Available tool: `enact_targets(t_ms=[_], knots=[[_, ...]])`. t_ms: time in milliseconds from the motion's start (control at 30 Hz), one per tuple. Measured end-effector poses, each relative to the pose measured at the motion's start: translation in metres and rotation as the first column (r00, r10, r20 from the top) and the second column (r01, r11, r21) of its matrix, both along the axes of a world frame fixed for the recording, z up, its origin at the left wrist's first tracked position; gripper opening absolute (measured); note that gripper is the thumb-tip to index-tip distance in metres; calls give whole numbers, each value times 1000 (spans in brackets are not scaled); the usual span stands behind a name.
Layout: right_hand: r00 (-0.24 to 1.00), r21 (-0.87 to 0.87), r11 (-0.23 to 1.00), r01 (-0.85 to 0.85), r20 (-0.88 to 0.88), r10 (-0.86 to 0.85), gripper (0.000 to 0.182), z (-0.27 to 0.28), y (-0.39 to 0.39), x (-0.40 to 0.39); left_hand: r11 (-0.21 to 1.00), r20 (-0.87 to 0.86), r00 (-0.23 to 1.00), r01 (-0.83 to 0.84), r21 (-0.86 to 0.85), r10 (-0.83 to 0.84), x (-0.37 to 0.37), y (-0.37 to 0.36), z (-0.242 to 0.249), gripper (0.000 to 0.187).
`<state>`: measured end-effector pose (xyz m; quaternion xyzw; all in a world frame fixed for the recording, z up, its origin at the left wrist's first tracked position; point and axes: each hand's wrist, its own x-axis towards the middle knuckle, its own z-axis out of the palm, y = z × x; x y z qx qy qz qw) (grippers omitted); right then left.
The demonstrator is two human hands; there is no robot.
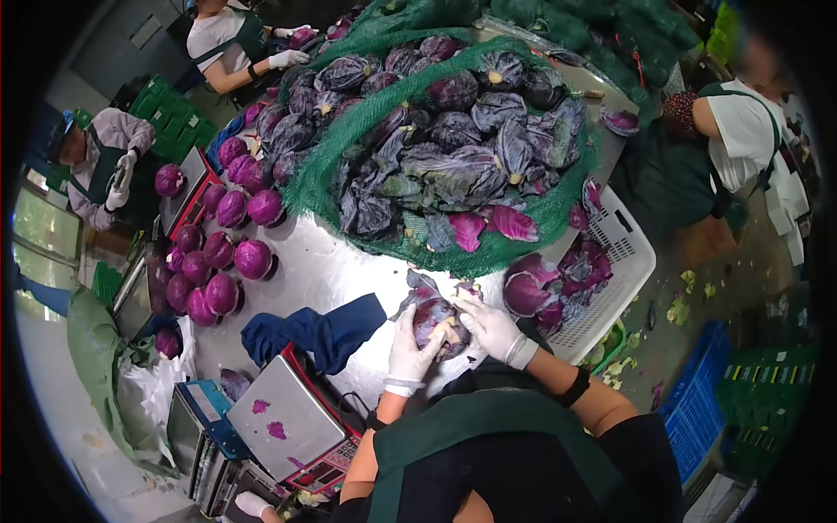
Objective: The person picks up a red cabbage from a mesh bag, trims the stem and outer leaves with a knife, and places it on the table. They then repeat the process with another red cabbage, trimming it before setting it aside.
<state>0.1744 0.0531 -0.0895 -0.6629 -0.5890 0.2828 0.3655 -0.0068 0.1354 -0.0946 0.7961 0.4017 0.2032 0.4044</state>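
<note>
Between my two white-gloved hands is a red cabbage (429, 320) with loose dark outer leaves, close to the table's near edge. My left hand (410, 351) wraps its left side, fingers curled against it. From the right, my right hand (488, 324) grips the upper right side near the pale stem end. Just beyond lies a green mesh net (375, 248) heaped with untrimmed red cabbages (453, 131) and dark wilted leaves. To the right, peeled-off purple leaves (532, 283) lie in and over a white plastic basket (623, 248).
Trimmed red cabbages (222, 253) cluster on the left of the steel table (318, 253). A dark blue cloth (314, 336) lies beside a red-edged weighing scale (288, 423) with leaf scraps. Co-workers stand at the upper left and right. Blue crates (697, 401) stand at the right.
</note>
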Motion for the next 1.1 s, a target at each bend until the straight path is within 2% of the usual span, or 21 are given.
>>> enact_targets(t_ms=[67, 167, 267, 333, 467, 500, 533, 600, 633, 667, 700, 733, 767, 800, 833, 867, 933, 967, 1000, 1067, 1100], knots=[[975, 19, 999, 30, 219, -34, 49, -2, -4, -5, 993, 8, 998, -53, -105, 54, 4, 0, 2, 77], [962, -134, 989, 64, 272, -25, 49, 17, -1, -18, 999, -90, 995, -47, 6, 47, 8, -1, 1, 78], [972, -262, 963, 62, 235, 1, 46, 18, 5, -13, 998, -70, 996, -51, -27, 49, 9, 2, -1, 80], [940, 13, 998, 67, 334, -68, 42, -12, 6, -7, 999, -111, 993, -40, -8, 39, 12, 2, 4, 80], [962, 13, 989, 148, 228, -147, 32, -29, 10, 5, 999, -180, 983, -11, 44, 19, 17, 3, 5, 80], [983, -145, 972, 183, 37, -180, 29, -31, 12, 15, 1000, -154, 988, -20, 5, 21, 16, 5, 4, 77], [966, 9, 967, 254, 40, -254, 30, -43, 14, 26, 1000, -152, 988, -18, 11, 19, 13, 6, 1, 77], [896, -408, 897, 171, -315, -314, 32, -51, 10, 40, 999, -43, 999, 31, -9, -32, 1, 8, -7, 75], [838, -448, 875, 183, -394, -378, 33, -59, 9, 41, 998, 54, 998, 40, -40, -38, -5, 8, -11, 73], [771, -484, 854, 188, -466, -434, 34, -70, 11, 42, 994, 33, 999, 42, -97, -39, -15, 6, -11, 69], [720, -468, 841, 272, -480, -501, 33, -74, 9, 46, 971, 144, 990, 45, -233, -11, -24, 4, -6, 68], [797, -381, 881, 280, -419, -435, 30, -78, 8, 53, 931, 248, 968, 59, -361, 35, -35, 2, -3, 66], [835, -380, 895, 232, -394, -384, 30, -82, 6, 59, 932, 228, 972, 35, -361, 52, -46, 0, -2, 64], [870, -386, 905, 180, -368, -329, 31, -64, 3, 57, 877, 240, 960, -9, -480, 141, -63, 0, -21, 66], [897, -409, 911, 53, -382, -224, 37, -33, 4, 56, 789, 192, 942, -108, -604, 276, -61, -3, -8, 68], [897, -414, 910, 31, -390, -209, 37, -26, 2, 52, 672, 124, 908, -198, -714, 399, -56, -6, 6, 70], [861, -305, 945, -122, -506, -52, 45, -22, 1, 51, 684, 171, 813, -330, -651, 556, -39, -11, -2, 76], [928, -306, 947, -102, -372, -20, 54, -23, 1, 57, 732, 153, 822, -384, -563, 549, -42, -8, -17, 83], [995, -309, 946, 96, 22, -94, 62, -16, 2, 57, 731, 158, 817, -387, -562, 554, -43, -7, -15, 83], [949, -213, 946, 244, 254, -187, 56, -3, 2, 53, 839, 287, 897, -147, -523, 336, -43, -9, -10, 91], [982, -128, 981, 149, 137, -131, 50, -6, 3, 49, 895, 202, 952, -125, -427, 230, -46, -9, -13, 98]])
